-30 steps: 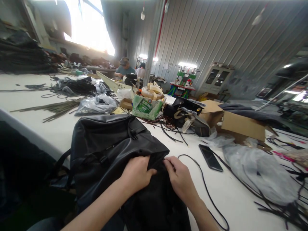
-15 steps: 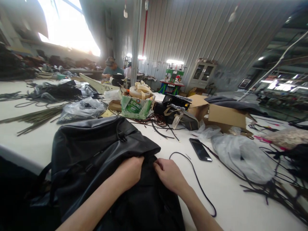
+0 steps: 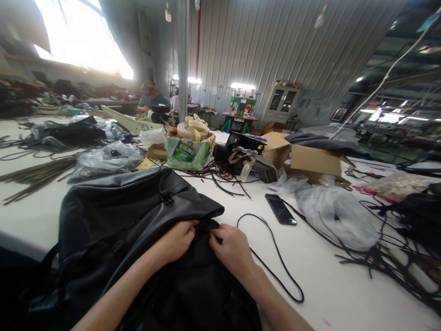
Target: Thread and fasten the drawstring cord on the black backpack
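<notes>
View panned rightward, left grip [image 3: 177, 241], right grip [image 3: 233, 248] pinching black bag [image 3: 113, 207]

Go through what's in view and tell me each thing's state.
Glossy black bag: slack, creased.
Left hand: curled at bag's fold, fingertips partly hidden.
Right hand: pinching bag's edge.
Black rectangular phone: flat, screen dark.
Brown cardboard box: open.
Thin black cord: loosely looped.
Green printed container: heaped.

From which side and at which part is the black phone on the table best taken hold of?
Probably across its two long edges, at mid-length, with the right hand coming from above: the phone lies flat on the white table and looks narrow enough to span. A dark cord runs close by its right side, deserving care.
</notes>
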The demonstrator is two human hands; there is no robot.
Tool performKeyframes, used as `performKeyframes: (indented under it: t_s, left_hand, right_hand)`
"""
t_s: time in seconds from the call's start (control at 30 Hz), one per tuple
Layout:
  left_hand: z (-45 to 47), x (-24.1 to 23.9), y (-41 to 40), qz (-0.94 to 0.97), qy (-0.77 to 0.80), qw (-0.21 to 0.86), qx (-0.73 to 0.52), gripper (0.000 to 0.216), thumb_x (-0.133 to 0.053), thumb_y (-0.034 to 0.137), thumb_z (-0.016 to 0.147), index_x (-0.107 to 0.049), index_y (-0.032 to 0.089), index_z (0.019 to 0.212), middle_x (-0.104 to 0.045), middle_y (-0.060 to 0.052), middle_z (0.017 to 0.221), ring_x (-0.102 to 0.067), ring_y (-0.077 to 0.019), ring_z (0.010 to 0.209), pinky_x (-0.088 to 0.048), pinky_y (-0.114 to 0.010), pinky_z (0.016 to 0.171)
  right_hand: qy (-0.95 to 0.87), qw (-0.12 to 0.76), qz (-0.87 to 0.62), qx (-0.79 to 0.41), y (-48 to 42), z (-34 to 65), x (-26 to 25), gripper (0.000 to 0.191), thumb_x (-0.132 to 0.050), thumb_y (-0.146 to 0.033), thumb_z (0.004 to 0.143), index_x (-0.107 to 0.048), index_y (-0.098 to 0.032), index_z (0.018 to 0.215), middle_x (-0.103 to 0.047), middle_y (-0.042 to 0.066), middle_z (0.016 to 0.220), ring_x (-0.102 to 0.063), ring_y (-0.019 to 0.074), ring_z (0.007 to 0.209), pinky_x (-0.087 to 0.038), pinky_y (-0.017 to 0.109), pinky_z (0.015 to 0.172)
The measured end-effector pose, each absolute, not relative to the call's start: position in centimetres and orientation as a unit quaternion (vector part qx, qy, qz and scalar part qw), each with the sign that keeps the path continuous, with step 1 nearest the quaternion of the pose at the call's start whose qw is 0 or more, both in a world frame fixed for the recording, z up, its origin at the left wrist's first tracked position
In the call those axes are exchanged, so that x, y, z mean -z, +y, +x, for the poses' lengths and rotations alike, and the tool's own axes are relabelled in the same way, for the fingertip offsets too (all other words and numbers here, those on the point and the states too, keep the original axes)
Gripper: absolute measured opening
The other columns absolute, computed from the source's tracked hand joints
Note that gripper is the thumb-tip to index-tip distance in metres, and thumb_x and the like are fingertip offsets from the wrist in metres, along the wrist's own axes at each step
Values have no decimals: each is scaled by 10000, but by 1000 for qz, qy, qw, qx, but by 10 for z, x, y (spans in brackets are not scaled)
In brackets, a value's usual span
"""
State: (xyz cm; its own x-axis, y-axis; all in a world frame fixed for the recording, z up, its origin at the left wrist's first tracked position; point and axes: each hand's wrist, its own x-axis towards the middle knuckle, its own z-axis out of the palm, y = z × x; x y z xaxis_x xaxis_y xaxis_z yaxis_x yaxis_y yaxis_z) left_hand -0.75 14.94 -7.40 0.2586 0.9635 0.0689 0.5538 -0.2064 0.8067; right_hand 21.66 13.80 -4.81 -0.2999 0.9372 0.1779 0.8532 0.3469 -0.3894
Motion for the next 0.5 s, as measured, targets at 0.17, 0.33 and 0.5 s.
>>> performKeyframes:
  t_s: [0.17,0.33,0.5]
  left_hand:
    - [-8,75,147,712,525,342,-316,456,-473,265,1025,-781,157,1344,-765,-153,1420,-674,-320,1386,-441,-461,1285]
    - [-8,77,146,709,518,347,-331,435,-500,299,1013,-799,184,1308,-781,-138,1396,-686,-326,1365,-454,-472,1275]
    - [-7,78,143,696,520,353,-346,446,-515,354,997,-795,173,1293,-768,-154,1411,-671,-349,1385,-420,-505,1304]
  right_hand:
    - [-787,192,-578,-99,138,214,51,275,-667,-259,1001,-857,-254,802,-799,38,831,-701,166,743,-339,324,668]
    - [-784,198,-581,-91,136,211,50,296,-674,-268,995,-815,-233,738,-800,34,808,-704,164,728,-317,335,660]
    - [-790,201,-572,-94,136,209,51,257,-669,-317,1030,-855,-267,859,-823,14,881,-737,171,795,-337,326,675]
